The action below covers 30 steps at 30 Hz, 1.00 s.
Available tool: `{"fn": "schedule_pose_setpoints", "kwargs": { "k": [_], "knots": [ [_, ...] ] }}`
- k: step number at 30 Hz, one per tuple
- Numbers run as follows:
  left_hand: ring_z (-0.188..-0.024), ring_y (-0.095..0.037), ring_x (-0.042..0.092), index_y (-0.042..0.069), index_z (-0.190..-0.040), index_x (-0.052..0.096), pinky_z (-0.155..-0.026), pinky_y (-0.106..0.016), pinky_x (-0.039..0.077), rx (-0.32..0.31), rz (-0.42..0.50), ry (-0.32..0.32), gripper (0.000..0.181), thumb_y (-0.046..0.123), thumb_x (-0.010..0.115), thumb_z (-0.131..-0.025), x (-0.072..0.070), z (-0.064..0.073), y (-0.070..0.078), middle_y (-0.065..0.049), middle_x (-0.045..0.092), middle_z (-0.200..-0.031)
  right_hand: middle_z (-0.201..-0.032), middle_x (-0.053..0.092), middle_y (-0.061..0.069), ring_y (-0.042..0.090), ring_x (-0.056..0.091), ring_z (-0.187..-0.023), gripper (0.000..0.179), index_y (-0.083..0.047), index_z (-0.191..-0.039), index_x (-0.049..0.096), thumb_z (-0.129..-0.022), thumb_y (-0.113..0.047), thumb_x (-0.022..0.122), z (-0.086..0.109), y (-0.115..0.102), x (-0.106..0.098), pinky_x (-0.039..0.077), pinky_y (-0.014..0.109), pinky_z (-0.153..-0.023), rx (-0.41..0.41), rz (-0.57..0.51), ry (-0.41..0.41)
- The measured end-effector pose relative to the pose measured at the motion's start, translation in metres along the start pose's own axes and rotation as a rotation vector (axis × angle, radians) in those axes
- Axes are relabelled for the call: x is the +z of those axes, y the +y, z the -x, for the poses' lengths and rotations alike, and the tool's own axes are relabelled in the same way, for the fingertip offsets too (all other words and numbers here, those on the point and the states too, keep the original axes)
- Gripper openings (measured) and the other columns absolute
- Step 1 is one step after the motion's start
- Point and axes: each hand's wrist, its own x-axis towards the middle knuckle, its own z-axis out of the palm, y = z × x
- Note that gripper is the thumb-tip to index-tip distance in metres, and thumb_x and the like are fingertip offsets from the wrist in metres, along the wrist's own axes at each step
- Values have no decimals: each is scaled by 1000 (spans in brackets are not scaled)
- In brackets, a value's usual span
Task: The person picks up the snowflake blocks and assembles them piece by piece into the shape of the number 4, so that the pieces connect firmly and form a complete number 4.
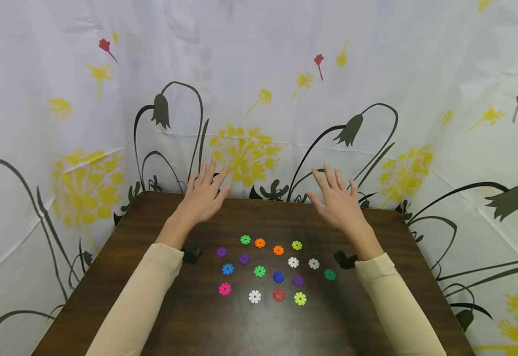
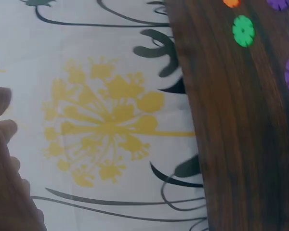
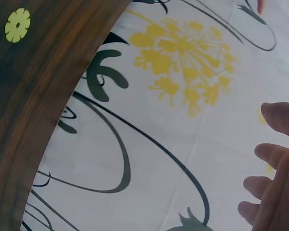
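Observation:
Both hands are raised over the far part of the brown table, fingers spread and holding nothing. My left hand (image 1: 201, 198) is up on the left, my right hand (image 1: 338, 203) on the right. Between and nearer than them, several notched plastic discs lie flat and scattered: a pink disc (image 1: 225, 289), a light blue disc (image 1: 227, 269), a red disc (image 1: 278, 294), a dark green disc (image 1: 330, 274), with orange, purple, white, green and yellow ones among them. In the left wrist view a green disc (image 2: 243, 31) shows; the right wrist view has a yellow disc (image 3: 18, 25).
The dark wood table (image 1: 187, 321) ends at a far edge just beneath the hands. Behind and on both sides hangs a white cloth (image 1: 250, 59) printed with yellow and dark flowers. A small black device sits at each wrist, beside the cream sleeves (image 1: 138, 301).

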Motion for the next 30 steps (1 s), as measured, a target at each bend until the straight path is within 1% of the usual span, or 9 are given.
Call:
{"fn": "schedule_pose_setpoints", "kwargs": {
  "k": [3, 6, 10, 13, 15, 19, 24, 26, 30],
  "knots": [
    [-168, -42, -2, 27, -174, 18, -131, -70, 0, 30, 31, 73, 63, 46, 38, -116, -1, 8, 3, -13, -8, -182, -183, 10, 5, 37, 9, -169, 71, -31, -173, 22, -112, -54, 49, 10, -2, -1, 4, 74, -128, 5, -40, 55],
    [-163, -44, 15, 21, -164, 42, -128, -71, 11, 60, 57, 131, 54, 37, 50, -114, 2, 20, 9, -15, 13, -179, -178, 29, 10, 41, 27, -163, 65, -22, -169, 36, -112, -48, 53, 24, -1, -1, 17, 76, -123, 37, -114, 106],
    [-153, -41, 41, 17, -147, 62, -123, -68, 27, 105, 62, 133, 38, 31, 58, -111, 13, 31, 18, -12, 47, -163, -164, 51, 15, 43, 47, -151, 55, -16, -159, 52, -112, -44, 56, 44, 5, 6, 35, 73, -117, 87, -219, 122],
    [-132, -32, 64, 17, -137, 70, -115, -60, 45, 113, 104, 55, 30, 30, 59, -111, 26, 40, 26, -5, 70, -140, -154, 62, 12, 41, 58, -141, 47, -19, -150, 61, -111, -43, 58, 59, 12, 21, 46, 71, -107, 138, -278, 89],
    [-117, -24, 71, 20, -131, 72, -105, -54, 55, 98, 147, -23, 27, 32, 60, -111, 37, 46, 31, -1, 76, -127, -146, 68, 10, 38, 65, -131, 43, -20, -145, 65, -110, -44, 59, 67, 20, 37, 50, 69, -99, 191, -311, 50],
    [-103, -16, 70, 24, -125, 74, -92, -48, 58, 62, 197, -154, 22, 34, 60, -111, 62, 51, 45, 6, 77, -118, -127, 77, 8, 32, 73, -108, 37, -19, -136, 71, -107, -42, 62, 77, 32, 71, 50, 63, -87, 301, -350, -34],
    [-100, -20, 70, 15, -125, 74, -88, -44, 58, 108, 228, -273, 21, 24, 62, -110, 92, 45, 68, -1, 76, -118, -126, 77, 14, 35, 73, -106, 36, -16, -132, 73, -105, -39, 66, 74, 36, 104, 51, 64, -85, 336, -363, -122],
    [-100, -20, 71, 14, -126, 74, -87, -42, 59, 112, 197, -314, 20, 22, 64, -109, 102, 42, 79, -3, 76, -119, -123, 77, 13, 34, 73, -104, 35, -16, -131, 73, -104, -38, 68, 69, 33, 115, 52, 64, -84, 332, -361, -155],
    [-110, -18, 71, 21, -134, 71, -87, -40, 61, 123, -10, -340, 27, 29, 67, -108, 122, 38, 97, 1, 73, -129, -113, 77, 7, 27, 71, -92, 35, -16, -130, 72, -102, -36, 72, 59, 25, 134, 52, 55, -78, 322, -360, -211]
  ]
}}
